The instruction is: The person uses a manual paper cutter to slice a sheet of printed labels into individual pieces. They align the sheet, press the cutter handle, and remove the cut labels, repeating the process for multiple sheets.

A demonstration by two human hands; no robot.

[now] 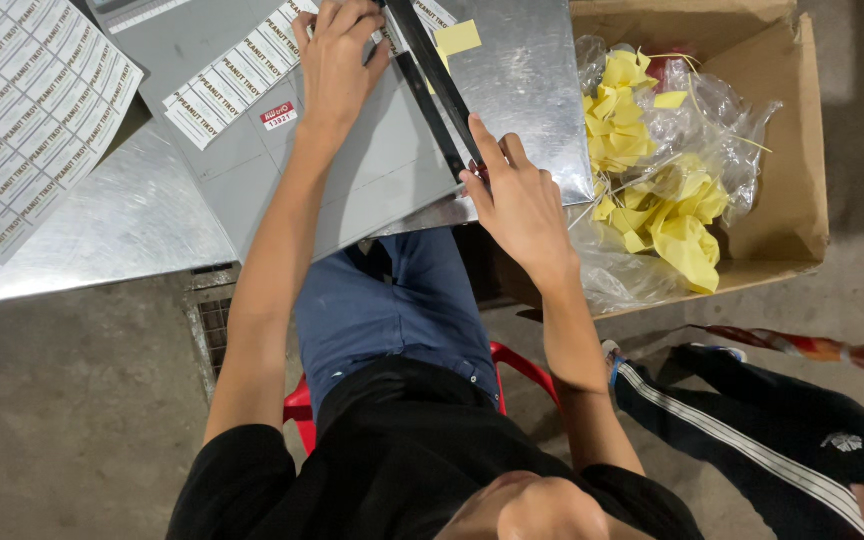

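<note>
The left hand (337, 55) is pressing 1 strip of labels (242, 75) flat on the grey paper cutter (372, 170), while the right hand (517, 195) is grasping its black blade arm (432, 75). 1 label sheet (27, 110) is lying well apart on the steel table (132, 230) (1 cardboard box (792, 150) of yellow scraps (667, 215) is sitting beside the right hand)

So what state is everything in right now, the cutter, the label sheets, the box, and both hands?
Paper cutter arm: lowered close to the grey base, handle end under the right hand.
Label strip: flat on the cutter base, pinned by the left hand.
Label sheet: uncut, lying flat on the metal table.
Cardboard box: open, holding clear bags of yellow paper scraps.
Left hand: pressing down, palm down.
Right hand: on the arm's handle end.
</note>
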